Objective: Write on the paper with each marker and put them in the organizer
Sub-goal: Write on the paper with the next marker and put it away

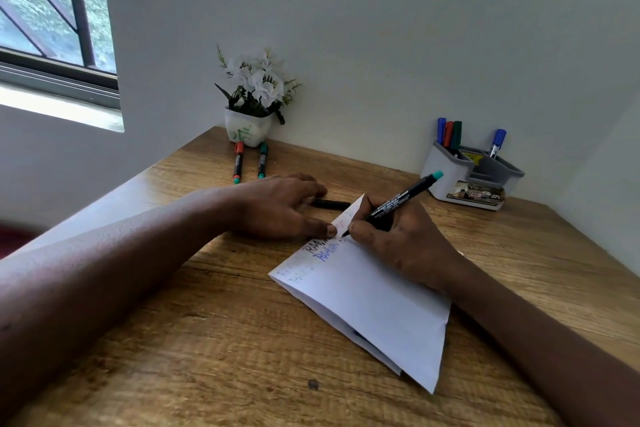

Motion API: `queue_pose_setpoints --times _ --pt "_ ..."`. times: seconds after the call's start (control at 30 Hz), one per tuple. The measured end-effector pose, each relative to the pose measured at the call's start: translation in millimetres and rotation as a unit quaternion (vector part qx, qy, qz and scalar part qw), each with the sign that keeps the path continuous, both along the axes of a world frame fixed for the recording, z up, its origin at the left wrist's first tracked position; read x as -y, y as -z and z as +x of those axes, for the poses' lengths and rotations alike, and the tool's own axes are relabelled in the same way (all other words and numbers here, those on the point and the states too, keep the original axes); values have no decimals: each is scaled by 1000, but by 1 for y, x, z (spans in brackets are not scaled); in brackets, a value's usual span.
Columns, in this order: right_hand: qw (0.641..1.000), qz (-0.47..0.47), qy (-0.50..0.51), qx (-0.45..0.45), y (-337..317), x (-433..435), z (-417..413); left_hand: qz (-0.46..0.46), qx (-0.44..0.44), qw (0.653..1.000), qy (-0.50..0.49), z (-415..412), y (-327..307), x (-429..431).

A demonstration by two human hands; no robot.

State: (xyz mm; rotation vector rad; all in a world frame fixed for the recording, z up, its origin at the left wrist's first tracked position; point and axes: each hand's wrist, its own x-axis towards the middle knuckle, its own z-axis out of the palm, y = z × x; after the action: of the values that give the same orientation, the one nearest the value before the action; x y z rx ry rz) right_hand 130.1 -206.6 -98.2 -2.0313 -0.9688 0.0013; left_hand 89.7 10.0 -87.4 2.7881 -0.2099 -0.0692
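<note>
woodgrain table (207, 340), folded white paper (374, 302); right hand (398, 239) grips black marker (401, 199).

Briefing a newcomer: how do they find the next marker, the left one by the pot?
Look to the flower pot at the desk's far edge. Two markers lie before it. Take the left marker: orange cap, while its neighbour's is teal.

A sheet of paper (363, 305) lies on the table (207, 357), right of centre. The left hand (277, 208) rests flat at its far left edge. The right hand (398, 239) sits on its far end, holding a marker (398, 201) tip-down on the sheet. A loose marker (330, 203) lies just behind the left hand. Farther back, a pair of markers (238, 163) lies before a flower pot (246, 130) at the wall. The organizer (471, 177) stands back right, with upright markers (448, 133) in it.
</note>
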Motion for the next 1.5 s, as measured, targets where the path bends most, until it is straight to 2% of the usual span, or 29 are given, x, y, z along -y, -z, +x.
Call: queue_pose_setpoints --times 0.27,0.4,0.63,1.5 --pt "1000 -3 -1 -8 1 1 2 -1 1 1000 -3 1 2 -1" --pt "999 23 36 0 2 1 2 0 -2 1000 -6 4 3 -1" --pt "1000 -1 20 5 1 1 2 0 1 1000 -5 4 2 -1" --pt "997 13 73 13 0 0 4 -1 -2 1000 -3 2 0 1"
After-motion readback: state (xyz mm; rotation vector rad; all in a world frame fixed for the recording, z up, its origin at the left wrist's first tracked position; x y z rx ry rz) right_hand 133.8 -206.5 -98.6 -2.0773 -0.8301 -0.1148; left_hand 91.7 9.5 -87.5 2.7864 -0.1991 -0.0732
